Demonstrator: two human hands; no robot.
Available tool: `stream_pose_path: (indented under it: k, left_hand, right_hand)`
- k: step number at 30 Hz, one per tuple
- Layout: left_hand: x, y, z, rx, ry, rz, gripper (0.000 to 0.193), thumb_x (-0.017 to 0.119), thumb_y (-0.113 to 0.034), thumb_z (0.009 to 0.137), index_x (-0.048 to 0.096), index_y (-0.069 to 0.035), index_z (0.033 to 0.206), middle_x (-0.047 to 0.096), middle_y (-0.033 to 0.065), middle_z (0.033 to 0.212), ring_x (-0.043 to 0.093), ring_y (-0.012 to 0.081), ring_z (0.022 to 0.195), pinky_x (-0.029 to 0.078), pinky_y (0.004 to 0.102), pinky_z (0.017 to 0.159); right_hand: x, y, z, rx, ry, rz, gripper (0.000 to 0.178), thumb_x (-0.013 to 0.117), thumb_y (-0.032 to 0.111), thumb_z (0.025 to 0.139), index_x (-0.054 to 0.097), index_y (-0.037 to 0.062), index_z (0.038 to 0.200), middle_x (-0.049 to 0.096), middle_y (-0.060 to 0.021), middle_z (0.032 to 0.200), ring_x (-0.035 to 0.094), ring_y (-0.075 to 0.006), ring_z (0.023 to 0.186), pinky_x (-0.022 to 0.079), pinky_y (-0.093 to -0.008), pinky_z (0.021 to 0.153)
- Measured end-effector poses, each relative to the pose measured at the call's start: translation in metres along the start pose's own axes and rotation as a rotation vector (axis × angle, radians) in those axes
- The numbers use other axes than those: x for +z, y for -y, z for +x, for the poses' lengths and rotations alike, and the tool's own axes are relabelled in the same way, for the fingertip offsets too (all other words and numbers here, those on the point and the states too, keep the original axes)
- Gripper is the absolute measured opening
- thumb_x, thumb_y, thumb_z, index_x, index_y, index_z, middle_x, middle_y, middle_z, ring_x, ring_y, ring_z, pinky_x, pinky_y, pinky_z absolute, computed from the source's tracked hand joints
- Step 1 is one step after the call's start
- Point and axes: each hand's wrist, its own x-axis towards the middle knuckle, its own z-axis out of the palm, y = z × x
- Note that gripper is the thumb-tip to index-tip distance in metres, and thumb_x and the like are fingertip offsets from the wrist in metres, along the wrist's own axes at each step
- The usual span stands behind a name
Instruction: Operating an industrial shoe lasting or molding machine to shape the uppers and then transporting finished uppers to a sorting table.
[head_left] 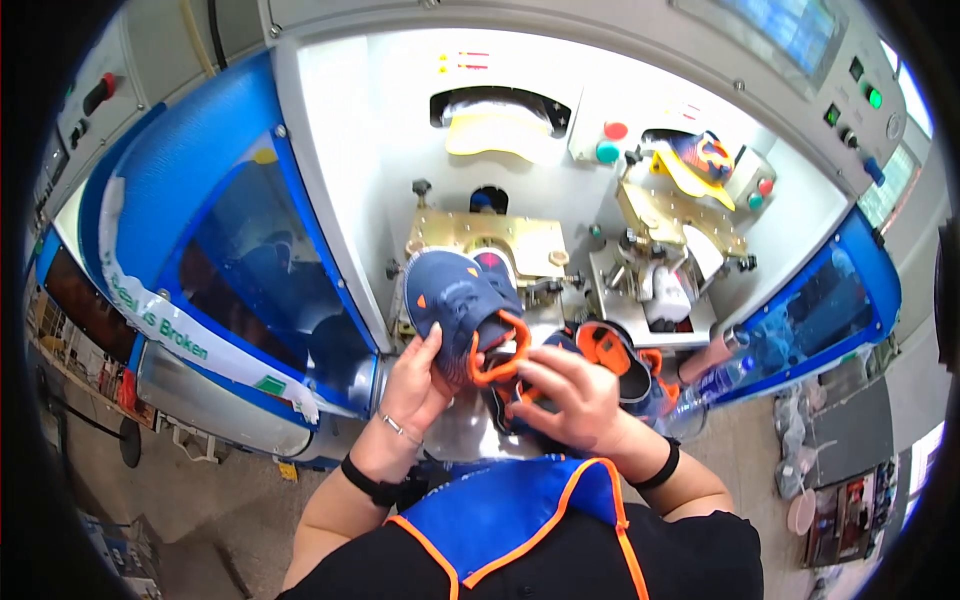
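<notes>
Left hand (415,385), right hand (570,395) hold soft navy shoe upper (455,305), orange-edged collar.

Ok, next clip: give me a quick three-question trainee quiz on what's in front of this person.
1. True or false: both hands are on the navy shoe upper.
2. Which colour trims the upper's opening? A) orange B) green C) white
3. What stands at the right, beside the machine's blue guard?

Key: 1. True: the left hand grips its side and the right hand holds the collar. 2. A. 3. A clear plastic bottle.
</notes>
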Motion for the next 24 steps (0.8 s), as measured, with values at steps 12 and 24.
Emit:
stream_pose_path:
  k: [12,24]
  left_hand:
    - [-0.015,-0.011,-0.044,0.067,-0.047,0.061,0.042,0.04,-0.039,0.103,0.052,-0.008,0.129,0.062,0.0133,0.116,0.058,0.0307,0.113,0.047,0.048,0.095]
    - [-0.049,-0.023,-0.062,0.112,-0.235,0.103,0.032,0.045,-0.035,0.101,0.058,-0.008,0.111,0.064,0.0119,0.107,0.06,0.0281,0.104,0.049,0.0451,0.089]
  right_hand:
    - [-0.002,-0.109,0.165,0.239,-0.126,-0.01,0.03,0.075,0.02,0.082,0.058,0.005,0.101,0.061,-0.0127,0.089,0.061,-0.0291,0.078,0.051,-0.0374,0.071]
    - [0.073,-0.173,0.13,0.315,-0.478,-0.285,0.049,0.066,0.02,0.088,0.049,-0.0011,0.128,0.044,-0.027,0.138,0.048,-0.0406,0.121,0.036,-0.0469,0.106]
